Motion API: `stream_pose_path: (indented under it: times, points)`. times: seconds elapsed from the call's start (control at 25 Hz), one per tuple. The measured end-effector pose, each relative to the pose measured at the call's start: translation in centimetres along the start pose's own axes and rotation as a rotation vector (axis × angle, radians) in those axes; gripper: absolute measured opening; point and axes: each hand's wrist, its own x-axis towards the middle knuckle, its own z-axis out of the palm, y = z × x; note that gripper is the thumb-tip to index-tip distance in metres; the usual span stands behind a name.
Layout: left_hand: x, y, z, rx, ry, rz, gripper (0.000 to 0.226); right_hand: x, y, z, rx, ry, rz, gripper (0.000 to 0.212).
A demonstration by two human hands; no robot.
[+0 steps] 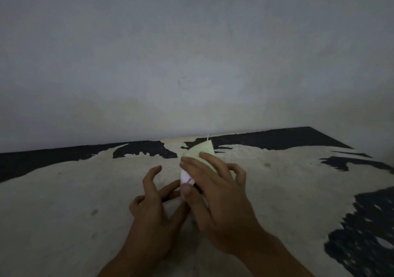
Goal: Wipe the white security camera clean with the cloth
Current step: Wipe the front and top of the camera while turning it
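Down at the middle of the worn worktop (64,191), whose pale surface shows ragged black patches along its far edge and right side, both hands meet over the white security camera (186,178). Only a small part of the camera's white body shows between them, with a thin white cable (207,136) rising behind it toward the grey wall (191,52). His right hand (215,193) lies on top, its fingers (191,160) pressing a pale green cloth (200,149) against the camera. His left hand (153,204) sits just beside, thumb reaching toward the camera's base, the other fingers curled and apart. Dim light blurs finer detail.
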Motion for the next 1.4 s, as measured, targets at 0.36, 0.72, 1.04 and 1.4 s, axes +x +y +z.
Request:
stream_pose_path:
  times: [0.36, 0.72, 1.04, 1.4]
  points:
    - [-0.1, 0.7, 0.3, 0.031, -0.003, 0.012, 0.09, -0.6, 3.4, -0.8, 0.552, 0.02, 0.312, 0.047]
    - [-0.4, 0.6, 0.1, 0.043, -0.034, 0.019, 0.082, -1.3, 6.0, -2.6, 0.74, 0.019, 0.297, 0.037]
    - [-0.6, 0.5, 0.3, 0.098, -0.054, 0.059, 0.072, -1.2, 9.4, -3.2, 1.034, 0.161, 0.676, 0.016]
    - [-0.6, 0.8, 0.2, 0.066, -0.02, 0.04, 0.054, -1.7, 12.2, -2.9, 0.667, 0.298, 1.007, 0.019]
